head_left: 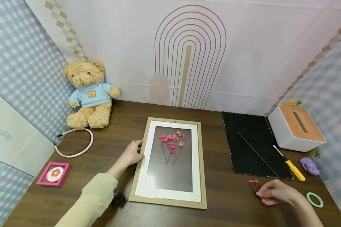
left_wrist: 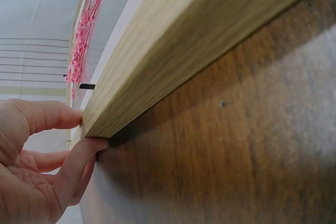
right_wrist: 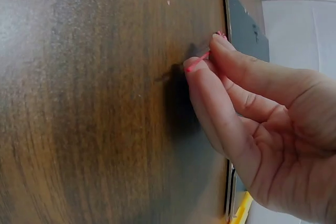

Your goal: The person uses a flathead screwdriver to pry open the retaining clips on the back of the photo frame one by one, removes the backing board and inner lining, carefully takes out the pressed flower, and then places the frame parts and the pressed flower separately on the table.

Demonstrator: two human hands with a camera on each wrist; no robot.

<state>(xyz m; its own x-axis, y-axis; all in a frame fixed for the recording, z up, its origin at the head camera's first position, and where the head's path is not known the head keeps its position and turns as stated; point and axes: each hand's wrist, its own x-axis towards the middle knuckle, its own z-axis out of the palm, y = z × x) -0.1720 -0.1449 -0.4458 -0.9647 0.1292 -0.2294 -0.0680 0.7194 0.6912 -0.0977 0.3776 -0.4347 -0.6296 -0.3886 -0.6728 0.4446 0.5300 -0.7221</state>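
A wood-coloured picture frame with a white inner border lies flat on the table. Several pink dried flower sprigs are spread over its upper half. My left hand grips the frame's left edge; the left wrist view shows thumb and fingers against its wooden side. At the right, my right hand pinches a small sprig of pink dried flowers by its stem, just above the table. Most of that sprig is hidden behind the fingers in the right wrist view.
Behind the right hand lie a black backing board, a thin rod and a yellow-handled screwdriver. A tissue box, purple yarn and green ring stand right. Left are a teddy bear, headband and pink box.
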